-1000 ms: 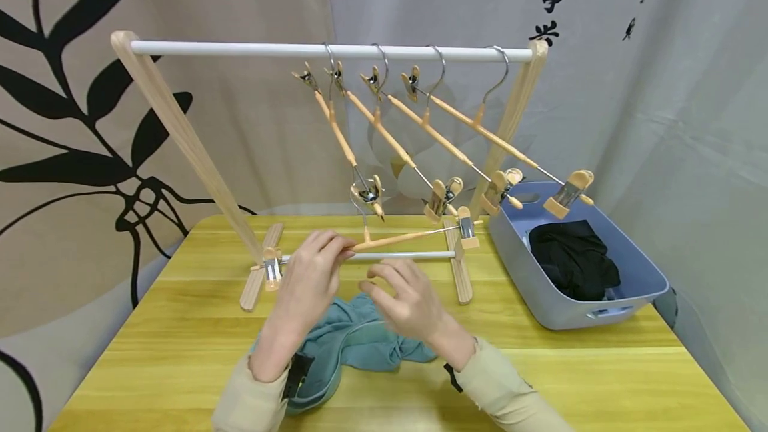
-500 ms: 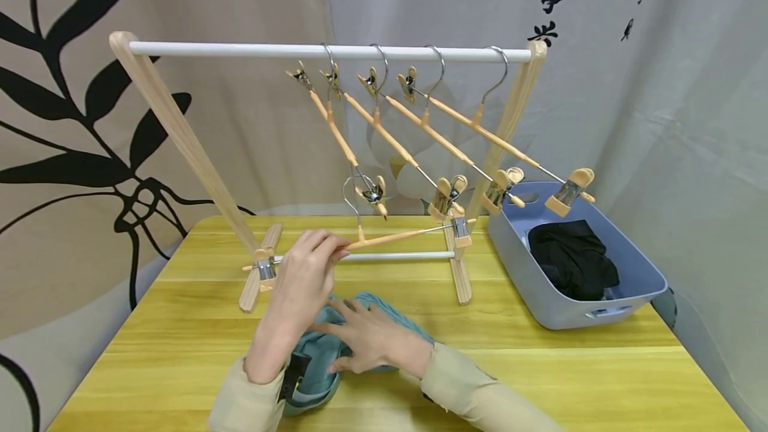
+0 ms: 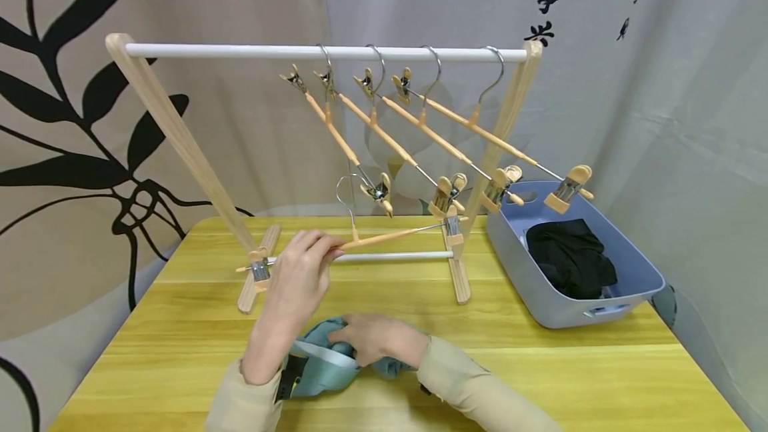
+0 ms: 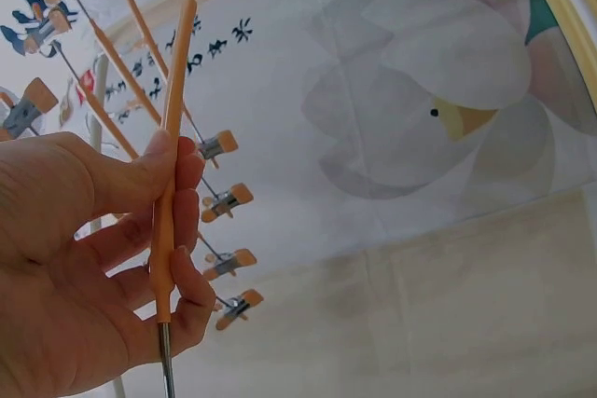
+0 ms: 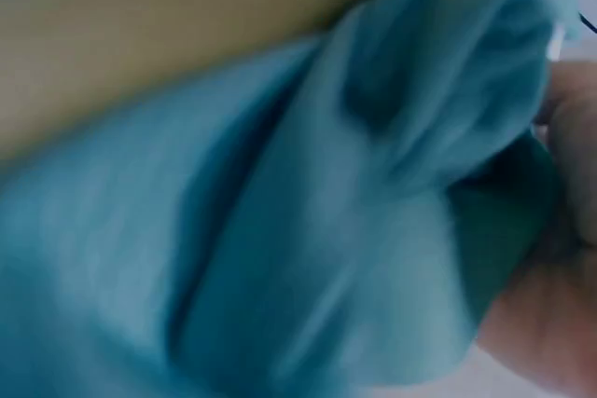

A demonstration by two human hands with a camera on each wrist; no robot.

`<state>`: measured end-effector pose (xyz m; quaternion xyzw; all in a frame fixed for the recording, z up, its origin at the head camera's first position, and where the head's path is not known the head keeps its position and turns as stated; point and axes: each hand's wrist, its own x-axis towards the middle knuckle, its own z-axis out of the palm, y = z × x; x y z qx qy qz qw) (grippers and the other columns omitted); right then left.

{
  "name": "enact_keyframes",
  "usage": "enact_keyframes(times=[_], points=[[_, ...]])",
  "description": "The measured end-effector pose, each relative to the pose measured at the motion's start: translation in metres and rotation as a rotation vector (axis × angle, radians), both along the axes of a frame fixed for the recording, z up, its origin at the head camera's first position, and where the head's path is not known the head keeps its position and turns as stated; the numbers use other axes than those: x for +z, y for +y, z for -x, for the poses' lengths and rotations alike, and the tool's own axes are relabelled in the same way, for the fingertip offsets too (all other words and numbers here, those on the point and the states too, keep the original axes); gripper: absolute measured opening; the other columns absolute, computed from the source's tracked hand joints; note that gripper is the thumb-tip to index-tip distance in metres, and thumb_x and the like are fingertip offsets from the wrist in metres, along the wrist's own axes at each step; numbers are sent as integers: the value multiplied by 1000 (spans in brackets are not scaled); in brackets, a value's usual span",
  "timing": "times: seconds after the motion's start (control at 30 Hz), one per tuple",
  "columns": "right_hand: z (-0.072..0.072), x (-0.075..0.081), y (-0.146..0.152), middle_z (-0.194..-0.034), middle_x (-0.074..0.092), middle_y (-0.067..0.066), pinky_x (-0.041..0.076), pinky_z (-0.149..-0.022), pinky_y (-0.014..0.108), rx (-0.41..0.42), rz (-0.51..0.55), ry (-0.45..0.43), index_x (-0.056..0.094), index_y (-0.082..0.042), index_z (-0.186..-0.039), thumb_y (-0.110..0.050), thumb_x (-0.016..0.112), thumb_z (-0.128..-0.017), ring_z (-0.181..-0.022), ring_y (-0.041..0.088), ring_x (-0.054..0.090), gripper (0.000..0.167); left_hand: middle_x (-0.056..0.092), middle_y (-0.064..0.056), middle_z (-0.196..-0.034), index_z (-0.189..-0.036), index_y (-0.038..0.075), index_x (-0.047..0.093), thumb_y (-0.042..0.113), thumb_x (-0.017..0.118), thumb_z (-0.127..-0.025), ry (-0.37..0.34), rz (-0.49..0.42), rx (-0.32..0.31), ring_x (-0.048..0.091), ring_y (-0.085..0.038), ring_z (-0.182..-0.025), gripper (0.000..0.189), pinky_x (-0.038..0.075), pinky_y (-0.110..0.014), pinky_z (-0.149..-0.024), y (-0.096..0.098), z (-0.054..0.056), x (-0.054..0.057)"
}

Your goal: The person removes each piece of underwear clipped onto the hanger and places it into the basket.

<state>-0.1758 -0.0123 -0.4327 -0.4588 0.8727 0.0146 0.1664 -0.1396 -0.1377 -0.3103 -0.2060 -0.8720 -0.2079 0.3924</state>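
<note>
My left hand grips a wooden clip hanger by its bar, left of the metal hook. In the left wrist view, thumb and fingers wrap around that bar. One clip sticks out at each end of the hanger. Lower down, my right hand holds a bunched teal garment just above the table, its fingertips partly buried in the folds. Teal cloth fills most of the right wrist view, blurred, with part of the hand at the right edge.
Several clip hangers hang from the white rail of a wooden rack. To the right, a blue-grey basket holds black cloth. All stands on a yellow wooden table.
My right hand has left the area by the hanger, come down to the teal garment and gathered it up. The left hand, still holding the hanger, has shifted slightly left.
</note>
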Motion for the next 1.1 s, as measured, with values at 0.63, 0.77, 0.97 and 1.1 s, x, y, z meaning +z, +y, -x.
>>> enact_keyframes(times=[0.63, 0.77, 0.97, 1.1], points=[[22, 82, 119, -94, 59, 8, 44, -68, 21, -117, 719, 145, 70, -8, -98, 11, 50, -72, -77, 14, 53, 37, 68, -13, -79, -87, -2, 72, 2, 69, -82, -22, -65, 103, 58, -27, -74, 7, 51, -34, -61, -22, -4, 4], [23, 106, 166, -96, 63, 9, 44, -71, 27, -331, 824, 251, 70, -6, -100, 12, 52, -76, -82, 19, 56, 35, 68, -13, -79, -88, -3, 72, 1, 69, -83, -34, -82, 105, 61, -27, -75, 7, 53, -36, -61, -25, -5, 5], [20, 134, 229, -105, 64, 18, 38, -75, 24, -692, 956, 450, 67, -2, -104, 9, 53, -80, -90, 20, 55, 30, 68, -14, -79, -88, -3, 72, 0, 69, -82, -29, -87, 118, 61, -28, -74, 7, 53, -36, -60, -29, -5, 5], [24, 146, 258, -99, 60, -1, 31, -73, 17, -976, 1100, 546, 65, -1, -108, 4, 52, -81, -84, 4, 44, 30, 68, -13, -79, -88, -3, 72, 0, 69, -83, -32, -89, 120, 61, -27, -73, 7, 52, -36, -59, -29, -6, 5]])
